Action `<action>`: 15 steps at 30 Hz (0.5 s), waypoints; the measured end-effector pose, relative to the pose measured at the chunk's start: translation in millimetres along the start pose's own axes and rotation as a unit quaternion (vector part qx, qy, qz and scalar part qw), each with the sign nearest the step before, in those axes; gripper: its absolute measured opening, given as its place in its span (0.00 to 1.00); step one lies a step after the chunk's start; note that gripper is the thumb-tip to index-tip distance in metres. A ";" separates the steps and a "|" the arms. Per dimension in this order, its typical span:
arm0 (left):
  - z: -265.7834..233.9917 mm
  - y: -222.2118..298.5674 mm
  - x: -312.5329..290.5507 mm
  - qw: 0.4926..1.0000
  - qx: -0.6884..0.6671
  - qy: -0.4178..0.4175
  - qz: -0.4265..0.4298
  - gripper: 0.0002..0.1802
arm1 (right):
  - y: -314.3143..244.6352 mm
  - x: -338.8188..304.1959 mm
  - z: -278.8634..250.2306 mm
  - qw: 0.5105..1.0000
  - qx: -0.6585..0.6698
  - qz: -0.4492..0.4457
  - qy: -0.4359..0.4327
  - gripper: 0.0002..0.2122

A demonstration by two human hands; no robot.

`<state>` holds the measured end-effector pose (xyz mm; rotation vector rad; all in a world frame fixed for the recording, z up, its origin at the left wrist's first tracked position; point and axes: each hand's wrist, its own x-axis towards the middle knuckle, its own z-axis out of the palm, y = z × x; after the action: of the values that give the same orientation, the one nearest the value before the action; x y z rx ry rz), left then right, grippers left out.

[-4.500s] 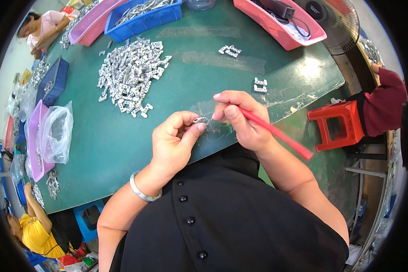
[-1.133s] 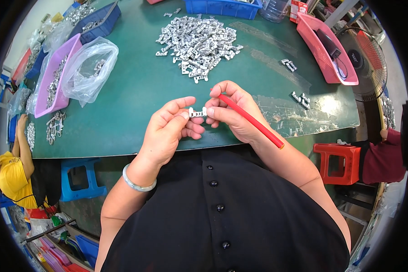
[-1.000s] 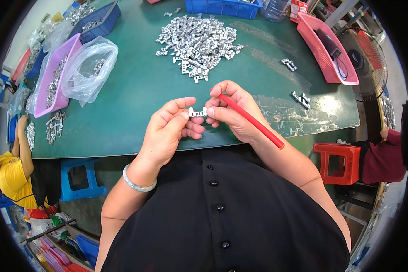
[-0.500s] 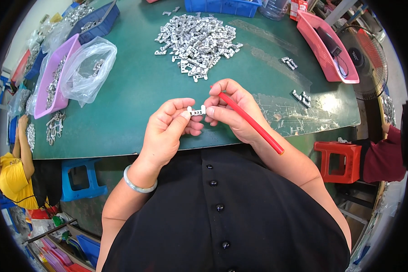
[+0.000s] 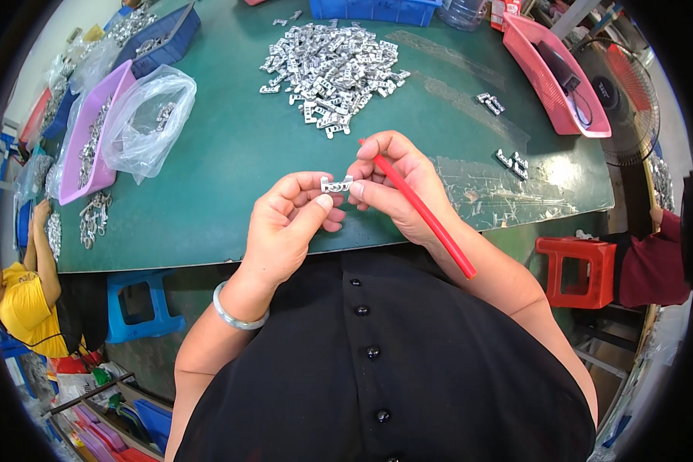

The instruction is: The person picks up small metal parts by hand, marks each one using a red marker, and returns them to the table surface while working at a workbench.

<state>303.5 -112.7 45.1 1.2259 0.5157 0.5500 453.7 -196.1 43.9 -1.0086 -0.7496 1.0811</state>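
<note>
A small silvery metal part with holes along it (image 5: 336, 185) is held level over the near edge of the table. My left hand (image 5: 285, 227) is closed, pinching its left end between thumb and fingers. My right hand (image 5: 402, 185) is closed too: thumb and a fingertip touch the part's right end, while a long slim red stick (image 5: 430, 221) lies through the hand. The stick slants from the curled index finger down over my wrist; its thin upper tip pokes out past that finger. Beyond my hands lies a pile of similar metal parts (image 5: 331, 73).
On the green table (image 5: 231, 154), a few parts (image 5: 512, 163) lie to the right. A purple basket (image 5: 73, 165) and clear plastic bag (image 5: 142, 146) stand left, a pink basket (image 5: 543, 77) far right. A co-worker in yellow (image 5: 27, 308) is at the left, near a blue stool (image 5: 142, 304).
The metal part has turned in my fingers, so its row of holes faces differently. The red stick's lower end has swung slightly left and down. My left thumb has shifted a little lower.
</note>
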 end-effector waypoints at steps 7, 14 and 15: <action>4.8 -2.1 2.0 0.999 -0.019 0.009 -0.024 0.05 | -1.1 -1.5 4.8 1.000 0.020 -0.008 -0.004 0.13; 5.6 -3.8 0.5 0.998 -0.054 0.013 -0.037 0.04 | -0.1 -3.5 6.0 0.999 -0.025 -0.033 -0.001 0.13; 6.0 -4.3 -0.8 0.997 -0.060 0.015 -0.038 0.04 | 0.4 -4.8 6.5 0.999 -0.030 -0.033 0.001 0.13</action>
<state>307.2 -118.6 42.5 1.0809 0.5447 0.5278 446.3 -198.7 45.9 -1.0279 -0.8124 1.0051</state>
